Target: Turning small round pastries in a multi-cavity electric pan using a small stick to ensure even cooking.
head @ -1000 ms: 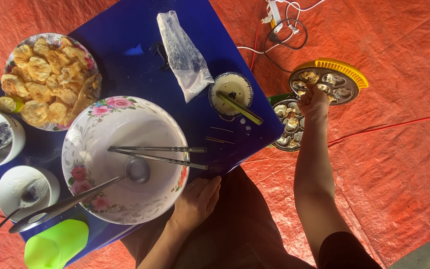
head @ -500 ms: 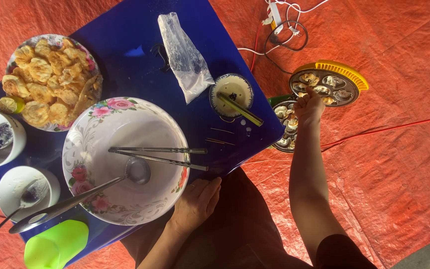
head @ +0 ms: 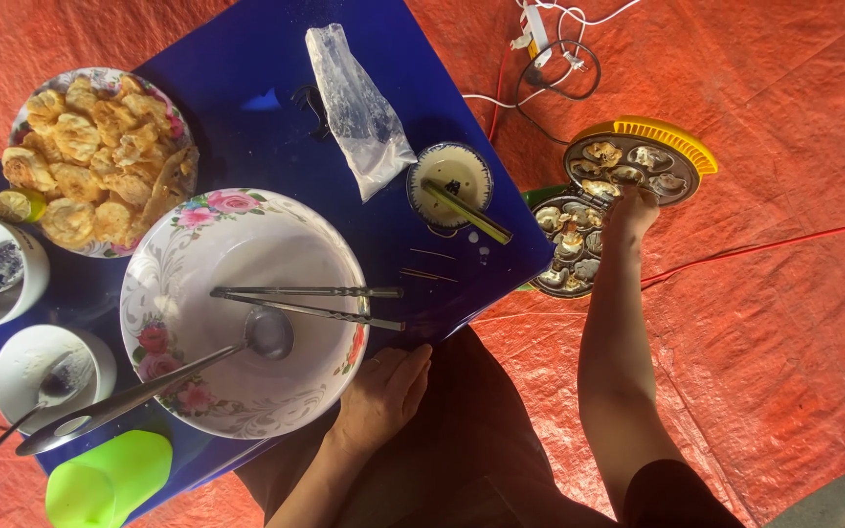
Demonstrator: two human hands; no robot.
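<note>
1. Right hand (head: 631,210) reached onto the round mould pan (head: 606,210) on the orange floor mat (head: 784,293); whether its fingers gripped anything could not be told.
2. Left hand (head: 383,393) lay flat, fingers released, on the blue surface (head: 246,59) edge beside the flowered bowl (head: 188,244).
3. Clear plastic bag (head: 356,108) lay beyond.

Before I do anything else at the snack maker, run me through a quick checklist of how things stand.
1. Right hand on the open round snack maker: ok.
2. Cups filled with cooked pieces: ok.
3. Right hand holding a tool: cannot tell.
4. Left hand resting empty at the blue table edge: ok.
5. Chopsticks and ladle lying across the floral bowl: ok.
6. Red cable clear of the maker: not ok, it runs close by.
</note>
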